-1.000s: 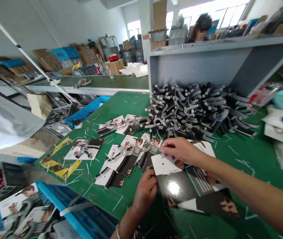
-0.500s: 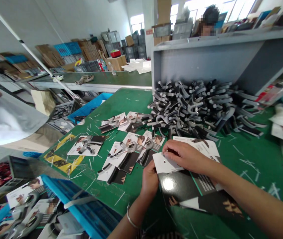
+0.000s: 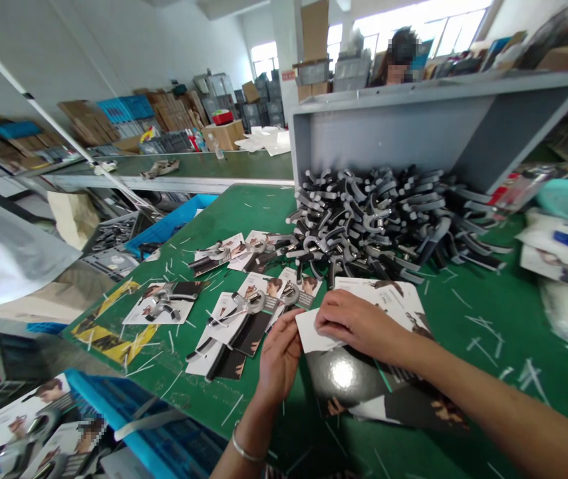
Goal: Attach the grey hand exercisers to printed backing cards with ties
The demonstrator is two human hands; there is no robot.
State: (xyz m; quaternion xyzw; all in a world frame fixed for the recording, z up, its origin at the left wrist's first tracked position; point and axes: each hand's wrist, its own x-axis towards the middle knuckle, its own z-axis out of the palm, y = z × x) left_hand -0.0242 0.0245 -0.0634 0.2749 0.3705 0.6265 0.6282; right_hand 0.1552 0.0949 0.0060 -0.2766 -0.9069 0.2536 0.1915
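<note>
A printed backing card (image 3: 334, 392), white at its top and dark below, lies in front of me over other cards. My right hand (image 3: 364, 322) rests on its white part with fingers curled and pressed together; what they pinch, if anything, is hidden. Beside the card's left edge is my left hand (image 3: 280, 359), fingers loosely bent and apart, the fingertips near the card's corner. More printed cards (image 3: 414, 299) lie beneath and behind my right hand. To the left, several hand grips on cards (image 3: 249, 319) are spread over the green table.
A heap of grey-and-black hand grips (image 3: 364, 219) spills from a tipped grey crate (image 3: 378, 133). A blue crate (image 3: 149, 406) with carded grips stands at lower left. White plastic strips litter the table (image 3: 463, 372). One person is at far left, another behind the crate.
My left hand has come away from under the card's edge and its fingers show. My right fingers have shifted over the white part and cover its small hole. The view has turned slightly.
</note>
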